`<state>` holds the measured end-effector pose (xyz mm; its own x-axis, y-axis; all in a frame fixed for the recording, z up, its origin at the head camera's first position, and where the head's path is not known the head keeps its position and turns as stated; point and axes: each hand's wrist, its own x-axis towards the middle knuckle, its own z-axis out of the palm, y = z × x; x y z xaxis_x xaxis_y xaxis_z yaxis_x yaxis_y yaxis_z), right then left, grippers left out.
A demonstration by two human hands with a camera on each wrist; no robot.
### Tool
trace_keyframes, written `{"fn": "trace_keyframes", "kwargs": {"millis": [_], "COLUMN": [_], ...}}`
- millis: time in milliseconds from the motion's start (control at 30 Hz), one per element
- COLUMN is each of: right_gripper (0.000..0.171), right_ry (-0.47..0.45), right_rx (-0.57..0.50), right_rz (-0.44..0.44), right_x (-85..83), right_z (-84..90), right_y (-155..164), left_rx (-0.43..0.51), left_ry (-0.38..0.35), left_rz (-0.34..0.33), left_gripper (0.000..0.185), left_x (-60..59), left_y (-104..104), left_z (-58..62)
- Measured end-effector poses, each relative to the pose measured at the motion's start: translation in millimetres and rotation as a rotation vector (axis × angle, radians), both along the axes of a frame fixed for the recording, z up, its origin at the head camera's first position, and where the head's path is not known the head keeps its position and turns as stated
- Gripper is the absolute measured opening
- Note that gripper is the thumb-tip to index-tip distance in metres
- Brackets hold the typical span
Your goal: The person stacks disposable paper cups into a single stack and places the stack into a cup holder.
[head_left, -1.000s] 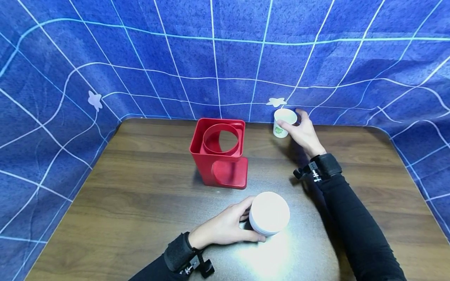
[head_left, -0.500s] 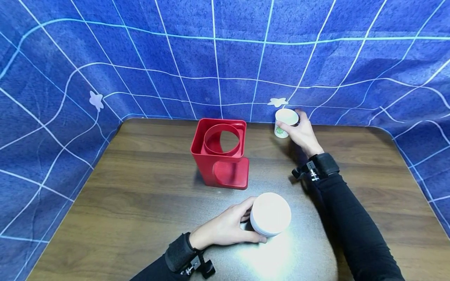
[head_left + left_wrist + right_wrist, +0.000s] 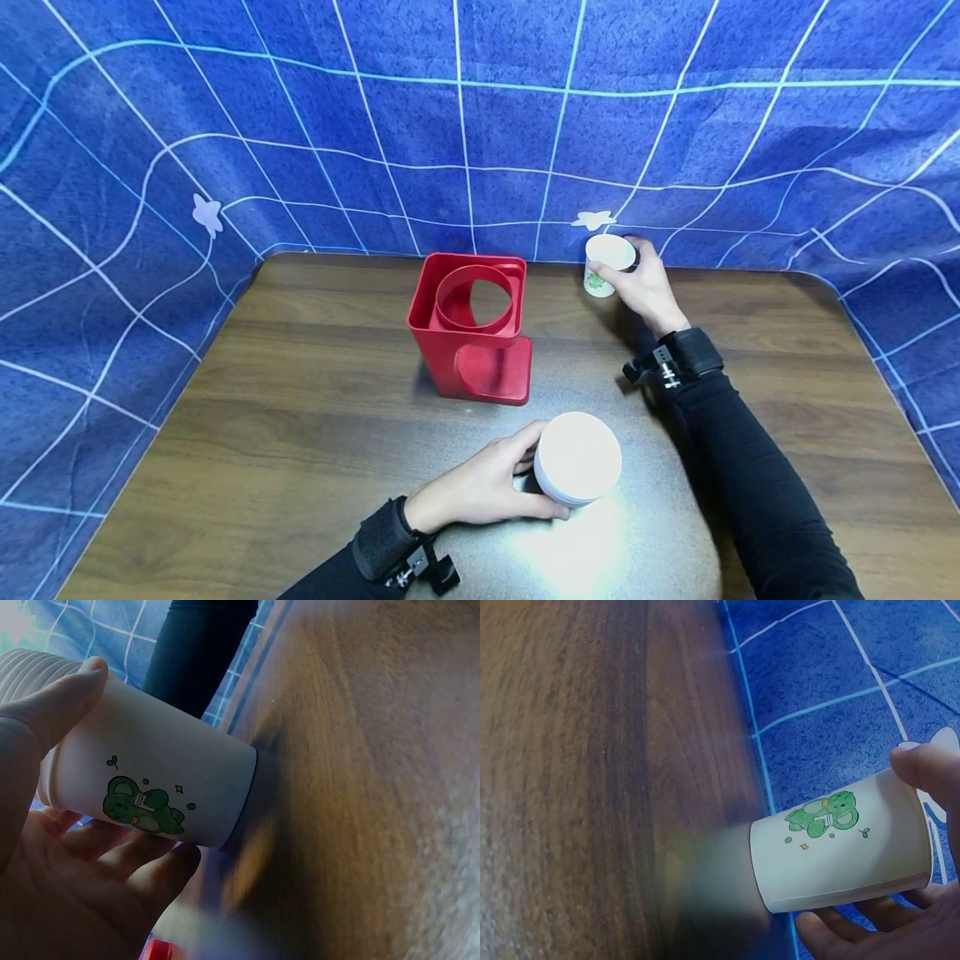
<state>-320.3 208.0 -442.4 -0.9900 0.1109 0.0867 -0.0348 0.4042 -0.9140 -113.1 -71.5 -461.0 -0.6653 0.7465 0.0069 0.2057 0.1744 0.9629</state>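
My left hand (image 3: 483, 486) grips a stack of white paper cups (image 3: 577, 457) near the front of the table, thumb on one side and fingers on the other. In the left wrist view the stacked rims sit at the upper end, and a green cartoon animal decorates the outer cup (image 3: 172, 772). My right hand (image 3: 651, 290) holds a single paper cup (image 3: 597, 282) of the same pattern, upright at the table's back edge. Thumb and fingers lie on opposite sides of that cup (image 3: 840, 847) in the right wrist view. Between the hands, to the left, stands a red holder (image 3: 442, 362).
The red holder has a square top with a round ring inside and a flat foot to its right. A blue cloth (image 3: 360, 108) with white and light-blue lines rises behind the wooden table (image 3: 300, 433). Glare brightens the table near the cup stack.
Hardly anything moves. The head view shifts slightly, and both hands stay on their cups.
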Motion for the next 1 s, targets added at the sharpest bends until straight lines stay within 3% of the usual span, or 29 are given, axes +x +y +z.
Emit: {"fn": "trace_keyframes", "kwargs": {"millis": [333, 600, 1000], "right_gripper": [0.081, 0.076, 0.082], "right_ry": [0.006, 0.012, 0.017], "right_rx": [0.026, 0.050, 0.173], "right_rz": [0.024, 0.044, 0.085], "right_x": [11.2, 32.9, 73.0], "right_z": [6.3, 16.0, 30.3], "right_y": [-0.4, 2.8, 17.5], "left_rx": [-0.006, 0.011, 0.023], "left_ry": [-0.021, 0.007, 0.021], "left_rz": [-0.003, -0.009, -0.007], "left_gripper": [0.083, 0.083, 0.083], "left_x": [-1.1, -0.3, 0.5], "left_y": [-0.9, -0.4, 0.0], "left_z": [0.7, -0.8, 0.1]}}
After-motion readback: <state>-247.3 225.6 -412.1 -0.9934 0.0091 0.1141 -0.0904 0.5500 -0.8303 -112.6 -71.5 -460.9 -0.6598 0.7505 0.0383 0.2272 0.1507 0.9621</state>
